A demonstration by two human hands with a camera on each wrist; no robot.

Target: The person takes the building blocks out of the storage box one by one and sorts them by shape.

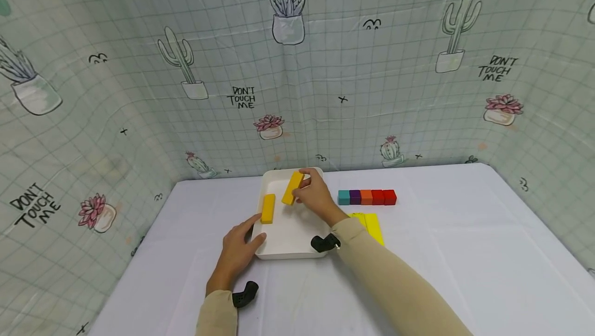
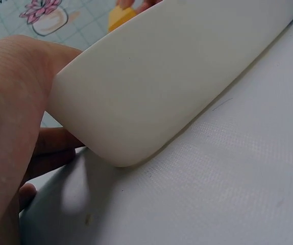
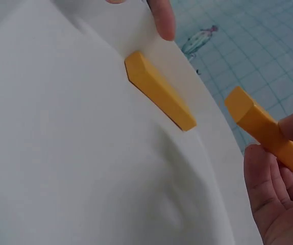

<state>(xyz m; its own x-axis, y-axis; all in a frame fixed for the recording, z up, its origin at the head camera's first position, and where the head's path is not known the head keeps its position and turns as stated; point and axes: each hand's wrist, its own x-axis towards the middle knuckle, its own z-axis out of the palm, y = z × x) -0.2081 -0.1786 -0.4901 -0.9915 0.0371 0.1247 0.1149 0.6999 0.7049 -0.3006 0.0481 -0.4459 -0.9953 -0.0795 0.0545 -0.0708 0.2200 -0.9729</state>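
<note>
A white tray (image 1: 293,240) lies on the table, and a yellow block (image 1: 268,209) rests inside it along the left wall. My left hand (image 1: 237,253) holds the tray's near left corner, thumb at the rim and fingers along the outer side; the tray's outer wall (image 2: 151,97) fills much of the left wrist view. Above the tray's far part, my right hand (image 1: 318,196) pinches a second yellow block (image 1: 292,188) between thumb and fingers. In the right wrist view this held block (image 3: 261,125) is tilted and apart from the tray floor.
Right of the tray stands a row of cubes: teal (image 1: 343,197), purple (image 1: 355,197), orange (image 1: 366,197) and two red (image 1: 383,197). Bright yellow pieces (image 1: 373,226) lie nearer, partly covered by the right sleeve (image 1: 386,269). A patterned cloth (image 1: 325,134) hangs behind the table.
</note>
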